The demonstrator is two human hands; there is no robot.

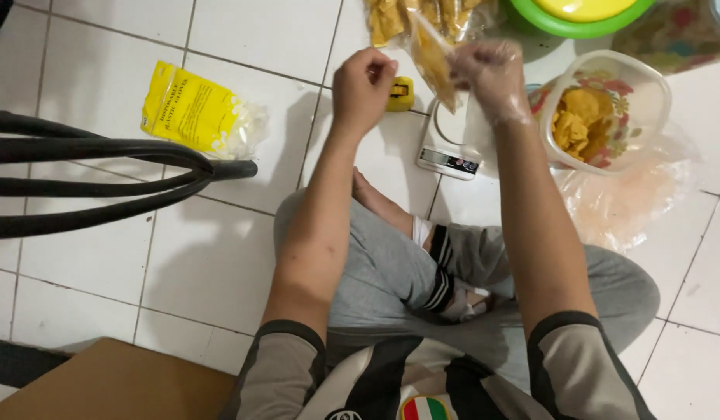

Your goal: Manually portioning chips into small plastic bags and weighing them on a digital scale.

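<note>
My left hand (pixel 364 85) is bare and pinches the top edge of a small clear bag of yellow chips (pixel 431 58). My right hand (pixel 491 74), in a thin clear plastic glove, grips the same bag from the other side. The bag hangs just above a small white digital scale (pixel 447 152) on the tiled floor. I sit cross-legged in grey trousers, both arms stretched forward.
A clear floral tub with chips (pixel 601 109) stands right of the scale on crumpled plastic (pixel 632 202). A bigger bag of chips (pixel 422 15) and a green-rimmed bowl (pixel 581 15) lie beyond. A yellow packet (pixel 193 109), a small yellow tape dispenser (pixel 401 93), black chair legs (pixel 103 171) and cardboard (pixel 111 385) sit left.
</note>
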